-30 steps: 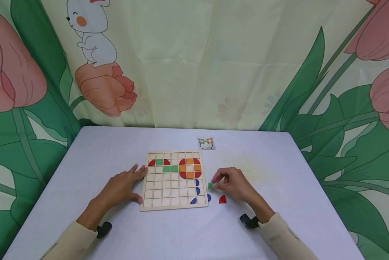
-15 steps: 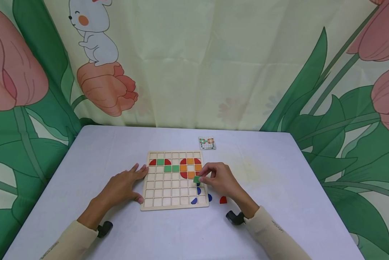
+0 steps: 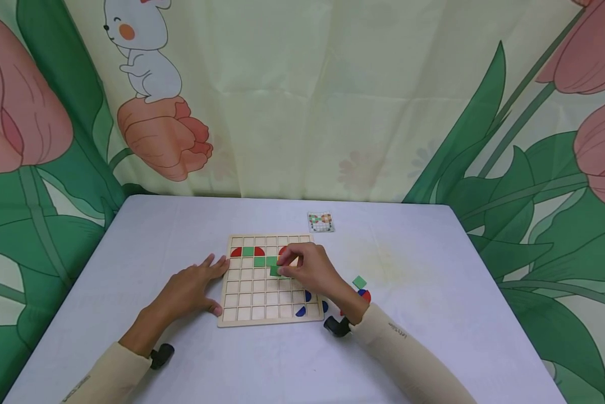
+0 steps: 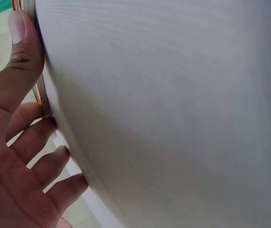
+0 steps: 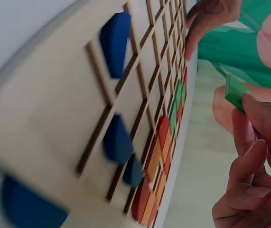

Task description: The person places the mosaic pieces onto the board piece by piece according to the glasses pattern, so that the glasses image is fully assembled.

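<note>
My right hand [image 3: 310, 270] pinches a green square tile [image 3: 274, 271] between thumb and fingertips, over the wooden grid board [image 3: 252, 300]. In the right wrist view the tile [image 5: 237, 90] is held up, apart from the board. My left hand [image 3: 188, 288] lies at the board's left side with spread fingers; in the left wrist view its thumb [image 4: 23, 57] touches the edge. Green squares [image 3: 265, 261] and red quarter-round pieces [image 3: 237, 252] sit in upper cells. Blue pieces [image 3: 308, 295] lie in lower right cells. My right hand covers most of the orange-and-red group.
A small printed pattern card [image 3: 321, 222] lies behind the board. Right of my right wrist are a loose green square [image 3: 360, 282] and a red piece [image 3: 366, 295], with blue beside it. Another blue piece [image 3: 325, 307] lies by the board's right edge.
My right hand has carried the green square tile leftward from beside the board to above its middle. My left hand has stayed at the board's left edge.
</note>
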A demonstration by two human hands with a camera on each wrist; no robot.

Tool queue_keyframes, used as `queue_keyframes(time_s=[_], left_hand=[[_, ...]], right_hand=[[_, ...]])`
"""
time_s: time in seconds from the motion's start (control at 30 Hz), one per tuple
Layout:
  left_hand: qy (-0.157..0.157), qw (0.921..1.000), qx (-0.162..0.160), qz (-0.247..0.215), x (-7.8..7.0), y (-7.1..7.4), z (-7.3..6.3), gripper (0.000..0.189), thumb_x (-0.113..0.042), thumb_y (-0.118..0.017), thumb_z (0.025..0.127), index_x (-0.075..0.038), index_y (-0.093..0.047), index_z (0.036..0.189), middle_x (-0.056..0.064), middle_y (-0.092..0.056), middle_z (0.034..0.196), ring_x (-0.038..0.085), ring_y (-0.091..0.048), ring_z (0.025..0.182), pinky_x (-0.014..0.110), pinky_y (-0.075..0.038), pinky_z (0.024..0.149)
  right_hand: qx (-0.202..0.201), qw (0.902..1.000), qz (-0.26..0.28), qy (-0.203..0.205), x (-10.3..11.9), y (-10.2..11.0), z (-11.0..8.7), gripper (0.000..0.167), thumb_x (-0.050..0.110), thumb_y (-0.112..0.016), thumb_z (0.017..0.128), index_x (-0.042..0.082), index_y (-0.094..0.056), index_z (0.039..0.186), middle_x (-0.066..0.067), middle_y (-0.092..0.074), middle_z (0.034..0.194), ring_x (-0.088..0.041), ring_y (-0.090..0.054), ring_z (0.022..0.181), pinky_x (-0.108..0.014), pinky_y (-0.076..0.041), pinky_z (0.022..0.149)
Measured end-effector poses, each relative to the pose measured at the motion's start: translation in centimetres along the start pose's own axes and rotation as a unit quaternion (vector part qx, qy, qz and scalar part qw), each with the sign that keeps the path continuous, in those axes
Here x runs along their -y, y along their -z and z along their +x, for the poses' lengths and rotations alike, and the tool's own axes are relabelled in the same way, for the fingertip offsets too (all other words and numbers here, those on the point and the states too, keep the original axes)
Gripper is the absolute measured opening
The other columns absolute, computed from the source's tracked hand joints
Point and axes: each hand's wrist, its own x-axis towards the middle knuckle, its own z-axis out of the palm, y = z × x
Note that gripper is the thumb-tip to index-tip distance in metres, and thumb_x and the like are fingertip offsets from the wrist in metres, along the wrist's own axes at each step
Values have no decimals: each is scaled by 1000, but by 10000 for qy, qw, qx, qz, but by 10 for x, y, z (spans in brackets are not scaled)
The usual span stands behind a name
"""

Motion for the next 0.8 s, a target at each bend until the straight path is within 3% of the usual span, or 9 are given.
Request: queue_keyframes(time_s=[0.2, 0.47, 0.67, 0.8], left_hand=[[15, 10000, 21, 6, 0, 0, 1, 120, -47, -100, 57, -14, -48, 160, 25, -43, 165, 59, -51, 141, 72, -50, 103], [-19, 10000, 39, -13, 3, 0, 1, 120, -48, -99, 58, -15, -47, 161, 26, -42, 165, 59, -52, 140, 72, -50, 102], [3, 10000, 58, -58, 3, 1, 1, 121, -47, -100, 58, -14, -47, 161, 30, -41, 164, 59, -54, 138, 71, -51, 101], [7, 10000, 71, -21, 2, 0, 2, 122, -48, -100, 57, -13, -46, 161, 31, -41, 164, 60, -55, 136, 70, -52, 100]], right_hand=[[92, 9997, 56, 220, 13, -15, 20, 10, 16, -87, 90, 21, -78, 91, 10, -75, 85, -14, -60, 78, -25, -47, 66], [112, 9994, -79, 302, 21, -31, 39, 11, 16, -88, 89, 21, -79, 88, 10, -76, 82, -14, -61, 69, -24, -43, 62], [219, 9994, -203, 161, 21, -40, 50, 11, 17, -88, 89, 22, -79, 89, 11, -73, 81, -10, -65, 83, -26, -43, 72], [290, 9992, -266, 54, 21, -45, 56, 12, 17, -89, 88, 22, -78, 89, 10, -73, 80, -6, -63, 83, -26, -44, 73]])
